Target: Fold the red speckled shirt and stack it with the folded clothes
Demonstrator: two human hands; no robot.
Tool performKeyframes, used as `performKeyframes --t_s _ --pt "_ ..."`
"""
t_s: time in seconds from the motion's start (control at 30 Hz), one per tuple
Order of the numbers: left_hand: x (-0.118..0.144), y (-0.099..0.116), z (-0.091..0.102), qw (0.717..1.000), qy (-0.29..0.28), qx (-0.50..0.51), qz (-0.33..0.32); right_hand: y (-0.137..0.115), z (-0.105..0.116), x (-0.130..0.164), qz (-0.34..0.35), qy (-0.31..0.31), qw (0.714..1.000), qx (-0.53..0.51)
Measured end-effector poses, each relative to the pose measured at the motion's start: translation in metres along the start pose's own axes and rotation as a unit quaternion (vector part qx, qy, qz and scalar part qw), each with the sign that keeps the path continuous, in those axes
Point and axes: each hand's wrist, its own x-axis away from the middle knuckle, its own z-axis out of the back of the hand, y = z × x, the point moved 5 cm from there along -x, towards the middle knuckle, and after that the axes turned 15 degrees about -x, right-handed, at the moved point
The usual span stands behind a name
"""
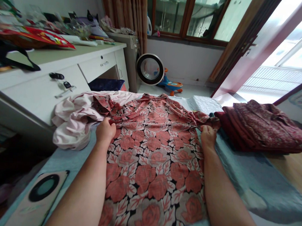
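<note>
A red, grey and black floral shirt (151, 166) lies spread out in front of me, its collar at the far end and its sleeves out to both sides. My left hand (105, 131) is closed on the shirt's left edge, just below the sleeve. On the opposite edge, my right hand (208, 134) pinches the fabric below the right sleeve. Between the hands the cloth lies mostly flat, with creases across the shoulders. Pale pink cloth (72, 123) is bunched beside the left sleeve, partly under it.
Folded dark red garments (265, 126) are stacked at the right on a light blue cover (260, 184). A phone (37, 199) lies at lower left. Behind stand a cluttered white desk (93, 62), a washing machine with its round door (150, 69) open, and a blue-orange ride-on toy (171, 84).
</note>
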Motion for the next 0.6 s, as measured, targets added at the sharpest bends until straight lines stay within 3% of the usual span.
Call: performKeyframes --t_s 0.13,0.33,0.43,0.6 --pt "-0.002 -0.005 0.0 1.0 -0.002 0.002 0.013 -0.005 0.004 0.003 -0.002 0.004 0.999 0.047" --pt "-0.01 -0.013 -0.002 0.998 -0.027 -0.048 0.002 -0.016 -0.012 0.013 0.026 -0.095 0.972 0.214" --pt "-0.017 -0.02 -0.006 0.997 -0.051 -0.048 -0.019 -0.015 -0.017 0.015 0.029 -0.127 0.962 0.242" --pt "-0.028 -0.038 -0.018 0.995 -0.092 0.001 -0.03 -0.011 -0.018 0.013 0.017 -0.124 0.956 0.264"
